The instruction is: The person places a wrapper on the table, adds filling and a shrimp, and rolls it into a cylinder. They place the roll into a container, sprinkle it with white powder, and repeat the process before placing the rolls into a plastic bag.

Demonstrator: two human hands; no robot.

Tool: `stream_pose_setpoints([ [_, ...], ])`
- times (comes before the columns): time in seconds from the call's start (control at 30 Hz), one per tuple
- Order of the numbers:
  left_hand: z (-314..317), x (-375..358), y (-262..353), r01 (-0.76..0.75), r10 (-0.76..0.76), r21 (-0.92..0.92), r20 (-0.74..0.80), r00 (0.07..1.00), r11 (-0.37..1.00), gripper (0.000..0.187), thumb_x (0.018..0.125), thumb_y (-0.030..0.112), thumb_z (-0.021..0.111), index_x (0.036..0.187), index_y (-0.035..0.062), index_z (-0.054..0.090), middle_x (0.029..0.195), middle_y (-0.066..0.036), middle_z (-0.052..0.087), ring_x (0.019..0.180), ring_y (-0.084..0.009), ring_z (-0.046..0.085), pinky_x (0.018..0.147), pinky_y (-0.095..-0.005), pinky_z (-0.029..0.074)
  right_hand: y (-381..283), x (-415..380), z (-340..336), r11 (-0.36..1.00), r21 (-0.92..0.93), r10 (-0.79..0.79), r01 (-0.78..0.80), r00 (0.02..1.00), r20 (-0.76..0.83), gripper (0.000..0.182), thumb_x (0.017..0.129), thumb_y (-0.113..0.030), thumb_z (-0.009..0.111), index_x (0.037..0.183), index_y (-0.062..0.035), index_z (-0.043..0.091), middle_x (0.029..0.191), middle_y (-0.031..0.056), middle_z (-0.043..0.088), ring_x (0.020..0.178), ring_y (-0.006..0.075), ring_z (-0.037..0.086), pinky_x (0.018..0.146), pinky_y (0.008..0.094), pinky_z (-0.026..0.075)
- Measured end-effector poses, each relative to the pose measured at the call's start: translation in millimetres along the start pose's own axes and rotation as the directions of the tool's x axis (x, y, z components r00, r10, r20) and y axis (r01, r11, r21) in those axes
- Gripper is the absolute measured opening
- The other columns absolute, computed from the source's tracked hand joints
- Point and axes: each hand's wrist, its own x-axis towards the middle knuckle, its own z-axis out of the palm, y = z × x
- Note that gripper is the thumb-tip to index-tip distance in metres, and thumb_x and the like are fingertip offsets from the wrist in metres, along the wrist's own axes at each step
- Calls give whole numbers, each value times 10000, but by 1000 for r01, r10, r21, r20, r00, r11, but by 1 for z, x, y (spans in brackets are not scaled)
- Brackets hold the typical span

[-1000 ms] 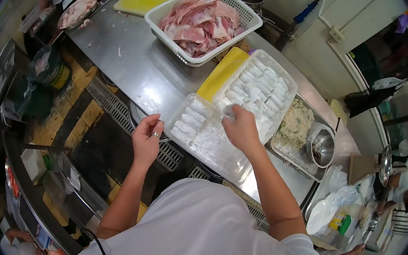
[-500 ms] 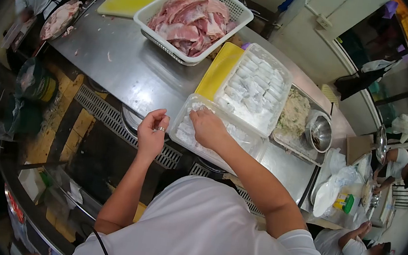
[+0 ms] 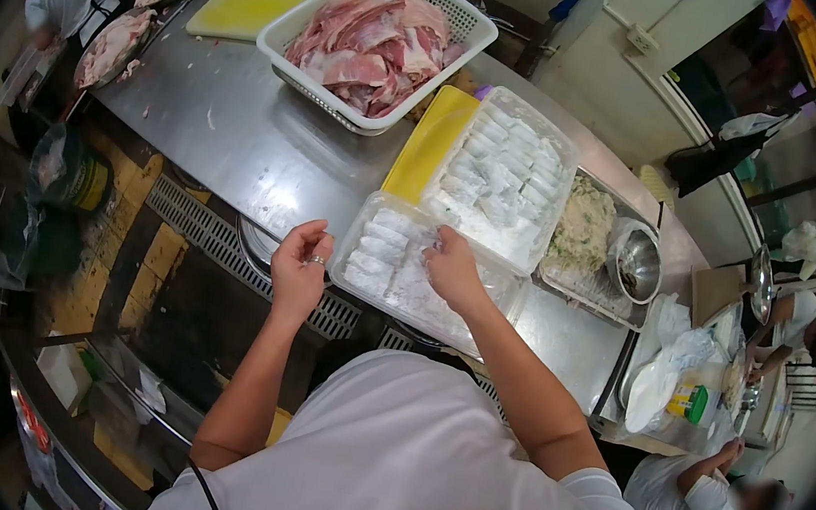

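Note:
My right hand (image 3: 453, 272) is over the near plastic container (image 3: 494, 340), its fingers bent down at the white powder (image 3: 410, 280); whatever they pinch is hidden. Left of it in that container lies a column of white-powdered rolls (image 3: 377, 249). My left hand (image 3: 299, 265), with a ring on one finger, hovers beside the container's left edge, fingers loosely curled and holding nothing. Behind, a second plastic container (image 3: 567, 162) holds several rows of powdered rolls (image 3: 507, 166) and loose powder at its near end.
A white basket of raw meat (image 3: 376, 50) stands on the steel table (image 3: 240, 140), near yellow boards (image 3: 431, 142). On the right, a tray holds a pale green-flecked mixture (image 3: 580, 229) and a metal bowl (image 3: 634, 266). Other people in white shirts work at far left and right.
My right hand has moved right across the near container, uncovering the column of powdered rolls. My left hand stays nearly in place. The view has shifted slightly.

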Motion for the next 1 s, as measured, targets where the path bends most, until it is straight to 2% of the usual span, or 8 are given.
stream_pose_setpoints([
  [0.1,7,0,1,7,-7,21,-3,1000,1000,270,1010,-14,657,1278,-38,650,1046,-56,684,945,-117,645,882,-275,551,24,7,11,985,173,-29,17,997,69,406,849,-77,638,1222,84,629,1121,317,678,1057,467,665,961,462,517],
  [0.2,13,0,2,9,-8,45,-24,1000,999,271,1008,-16,658,1278,-38,650,1049,-58,685,946,-118,644,883,-276,546,-58,-34,-9,874,-440,-173,206,978,114,454,851,-71,654,1279,80,630,1217,279,678,1185,426,639,1041,437,500],
  [0.3,19,-3,3,1,1,54,-43,999,999,271,1008,-14,659,1278,-38,650,1054,-61,687,941,-122,646,876,-279,543,-30,-29,0,498,-568,-502,655,752,427,452,886,-89,640,1314,54,640,1296,227,671,1319,383,577,1118,446,465],
  [0.6,28,-9,7,-8,15,63,-113,994,998,269,1012,44,684,1272,-20,667,1046,-55,690,957,-121,637,868,-269,521,-10,-31,14,252,-615,-558,747,631,539,433,924,-127,599,1328,17,661,1287,178,685,1344,366,566,1148,502,444],
  [0.7,31,-15,13,-20,30,71,-138,990,997,273,1009,39,685,1274,-23,665,1050,-57,691,964,-120,637,871,-269,520,-24,-22,-5,395,-578,-405,714,700,588,389,901,-118,619,1267,-6,686,1262,194,693,1272,361,615,1101,486,487],
  [0.83,29,-25,12,-45,54,56,-163,985,997,277,1007,34,688,1275,-31,662,1052,-54,691,960,-113,633,867,-267,517,-44,8,-75,833,-362,-470,418,880,-64,232,857,-86,608,1043,12,707,1129,254,719,1083,425,676,961,505,543],
  [0.9,28,-32,17,-30,39,49,-183,982,998,279,1007,33,687,1277,-35,660,1052,-51,688,960,-112,631,869,-269,517,-40,43,-130,794,-585,-229,164,973,-38,222,861,-113,642,1025,27,690,1112,285,711,1024,470,680,907,529,549],
  [1.0,29,-43,19,-22,37,74,-195,980,997,271,1015,22,673,1277,-46,655,1060,-54,687,958,-120,643,884,-275,531,18,83,-157,805,-587,-228,83,957,-177,327,836,-167,723,1077,46,663,1111,287,701,1029,469,676,920,521,549],
])
